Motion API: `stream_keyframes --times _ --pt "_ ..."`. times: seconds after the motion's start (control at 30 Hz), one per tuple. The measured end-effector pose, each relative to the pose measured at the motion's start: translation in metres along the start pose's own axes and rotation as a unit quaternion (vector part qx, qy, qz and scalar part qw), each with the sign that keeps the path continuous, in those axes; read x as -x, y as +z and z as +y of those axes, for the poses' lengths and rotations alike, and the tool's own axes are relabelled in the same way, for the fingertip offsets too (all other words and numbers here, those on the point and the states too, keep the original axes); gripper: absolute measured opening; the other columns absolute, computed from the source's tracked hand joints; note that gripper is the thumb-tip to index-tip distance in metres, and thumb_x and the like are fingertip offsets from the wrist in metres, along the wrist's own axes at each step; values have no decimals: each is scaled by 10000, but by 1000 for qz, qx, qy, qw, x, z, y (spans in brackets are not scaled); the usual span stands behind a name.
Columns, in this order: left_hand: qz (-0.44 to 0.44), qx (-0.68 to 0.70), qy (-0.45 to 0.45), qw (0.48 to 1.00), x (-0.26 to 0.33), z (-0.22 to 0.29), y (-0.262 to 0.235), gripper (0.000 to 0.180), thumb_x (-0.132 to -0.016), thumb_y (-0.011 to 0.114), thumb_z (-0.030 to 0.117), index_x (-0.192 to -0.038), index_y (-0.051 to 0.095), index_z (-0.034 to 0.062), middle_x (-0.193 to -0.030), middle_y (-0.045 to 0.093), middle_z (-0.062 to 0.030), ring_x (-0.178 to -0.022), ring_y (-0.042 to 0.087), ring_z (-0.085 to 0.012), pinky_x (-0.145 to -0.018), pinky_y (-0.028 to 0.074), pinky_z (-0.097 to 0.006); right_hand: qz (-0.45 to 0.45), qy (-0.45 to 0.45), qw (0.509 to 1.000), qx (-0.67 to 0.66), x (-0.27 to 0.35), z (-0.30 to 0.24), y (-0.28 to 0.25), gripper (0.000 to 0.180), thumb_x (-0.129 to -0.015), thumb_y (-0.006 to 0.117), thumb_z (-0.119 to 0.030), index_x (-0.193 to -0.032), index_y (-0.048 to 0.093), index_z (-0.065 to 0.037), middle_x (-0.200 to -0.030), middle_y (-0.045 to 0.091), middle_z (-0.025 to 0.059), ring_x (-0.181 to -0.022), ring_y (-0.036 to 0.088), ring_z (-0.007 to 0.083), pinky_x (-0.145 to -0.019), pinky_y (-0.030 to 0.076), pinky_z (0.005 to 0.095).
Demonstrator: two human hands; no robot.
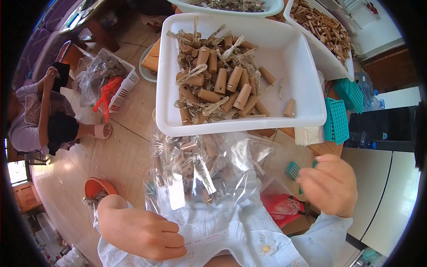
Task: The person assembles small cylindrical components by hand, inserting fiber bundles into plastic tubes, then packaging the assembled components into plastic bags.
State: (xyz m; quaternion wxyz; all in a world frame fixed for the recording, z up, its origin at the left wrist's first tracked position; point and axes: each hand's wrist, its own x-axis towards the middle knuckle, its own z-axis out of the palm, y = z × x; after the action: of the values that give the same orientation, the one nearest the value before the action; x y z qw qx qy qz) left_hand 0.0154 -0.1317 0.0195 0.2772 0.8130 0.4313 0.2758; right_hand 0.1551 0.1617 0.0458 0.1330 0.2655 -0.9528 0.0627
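Note:
A clear plastic bag (195,167) lies over my lap, with brown cylinders showing through it. My left hand (142,233) is closed at the bag's near edge, where a strip with pinkish print runs right from the fingers; the fingertips are hidden. My right hand (331,187) is raised to the right, apart from the bag and slightly blurred. Its fingers are curled together, and anything between them is too small to make out. Beyond the bag, a white plastic tub (289,49) holds many brown cylinders (220,80) with straw-coloured cords, heaped at its left.
A second white tub (318,29) of small brown pieces stands far right, beside teal plastic baskets (336,120). On the floor are an orange bowl (94,183), a white crate (129,80) and a red bag (282,207). Another person (40,107) sits at left.

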Motion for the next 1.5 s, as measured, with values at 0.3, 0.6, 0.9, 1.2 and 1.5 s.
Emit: stream_keyframes --times 0.3,0.6,0.9,1.2,1.5 --pt "-3 27 -10 1000 -6 1 0 89 -675 553 18 -704 474 42 -648 404 -28 -597 488 -121 -517 409 -191 10 139 986 -95 32 -2 10 322 -664 676 -203 -934 588 -51 -829 610 63 -702 565 226 -665 479 331" --pt "-42 63 13 997 -8 -3 -3 106 -667 557 21 -715 466 46 -654 409 -30 -603 489 -124 -532 411 -206 139 372 816 -420 18 -35 109 599 -723 686 -362 -1174 486 -22 -981 626 129 -836 613 191 -738 473 286" --pt "-45 72 -4 996 2 -9 -3 112 -697 554 26 -800 514 8 -677 437 -46 -610 503 -149 -534 427 -222 220 321 859 -332 31 -27 123 219 -720 703 -138 -854 585 -10 -742 625 89 -648 612 157 -581 483 242" --pt "115 147 -82 979 80 -27 -21 297 -690 727 317 -691 606 46 -592 488 -15 -507 506 -148 -454 405 -231 223 450 745 -438 101 -8 125 160 -705 695 -50 -811 585 -6 -702 613 48 -657 595 128 -600 463 219" --pt "441 426 -10 790 62 -110 29 301 -738 681 347 -760 623 52 -693 558 -60 -608 546 -154 -490 425 -254 -332 513 791 -36 268 -16 288 303 -787 550 -180 -1063 537 -54 -1002 585 183 -885 583 299 -766 454 387"
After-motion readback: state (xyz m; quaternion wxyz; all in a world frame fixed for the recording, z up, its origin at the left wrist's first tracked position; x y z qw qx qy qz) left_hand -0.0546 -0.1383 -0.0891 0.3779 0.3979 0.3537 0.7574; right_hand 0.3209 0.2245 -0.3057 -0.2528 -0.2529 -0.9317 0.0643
